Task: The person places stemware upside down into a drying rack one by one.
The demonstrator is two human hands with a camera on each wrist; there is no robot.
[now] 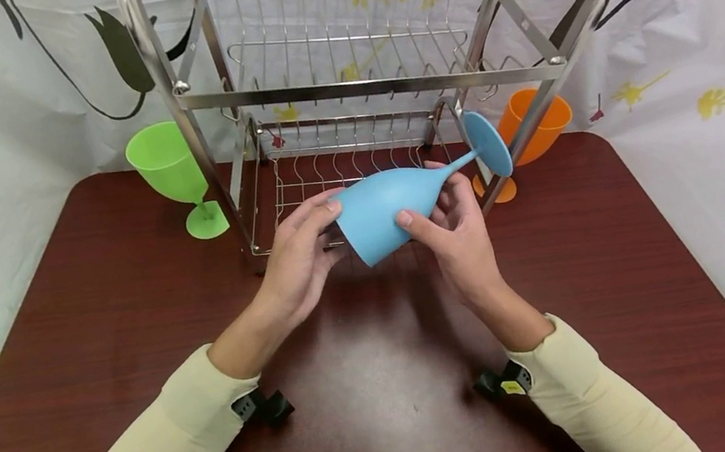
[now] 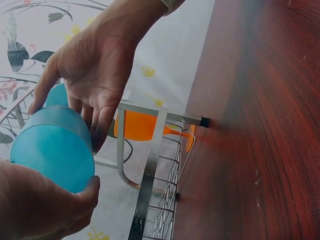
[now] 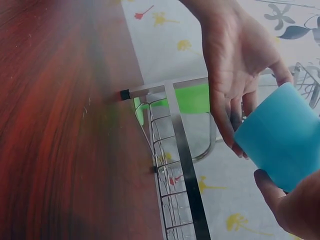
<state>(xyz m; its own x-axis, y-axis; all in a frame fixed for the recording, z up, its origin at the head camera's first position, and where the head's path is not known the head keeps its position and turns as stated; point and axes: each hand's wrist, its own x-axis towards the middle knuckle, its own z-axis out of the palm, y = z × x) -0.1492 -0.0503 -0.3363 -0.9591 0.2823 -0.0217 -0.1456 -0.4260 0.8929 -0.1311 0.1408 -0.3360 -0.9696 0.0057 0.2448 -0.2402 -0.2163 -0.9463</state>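
Blue plastic goblet [image 1: 395, 204], matte and opaque, tipped on its side above the dark red table: open bowl mouth toward the near edge, thin stem slanting up to the far right, round foot beside the dish rack's lower right post.
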